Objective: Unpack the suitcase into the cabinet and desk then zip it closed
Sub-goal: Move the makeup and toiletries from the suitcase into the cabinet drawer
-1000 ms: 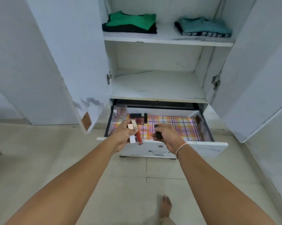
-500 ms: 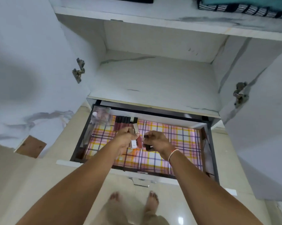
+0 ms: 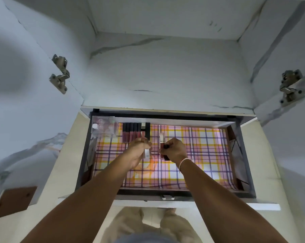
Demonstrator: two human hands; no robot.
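White cabinet (image 3: 165, 71) with a marble-look laminate, grey veins running across the bare shelf, and both doors swung wide on chunky metal hinges (image 3: 59, 73). Under the shelf, a dark-framed drawer (image 3: 85, 155) is pulled all the way out over a pale tiled floor. The drawer bottom is covered by a checked liner (image 3: 200, 146) in pink, yellow and purple, flat and a bit glossy.

At the drawer's back left corner there's a clear plastic box (image 3: 104, 126) with small roundish bits inside, too blurry to say more. Just right of it, a neat row of lip gloss tubes (image 3: 130, 132) lies side by side, slim and square with black caps and reddish bodies.

Both forearms reach in over the drawer's front edge. The left hand (image 3: 139, 151) is curled around a pale-capped tube (image 3: 146, 152), pinching it over the liner near the row. The right hand (image 3: 174, 150) is closed on a dark reddish tube (image 3: 165, 151), with another tube (image 3: 161, 139) poking out past its fingers toward the back; whether the hand holds that one, can't tell. A thin band (image 3: 184, 163) sits on the right wrist. The hands are close together, nearly touching, around the drawer's middle.
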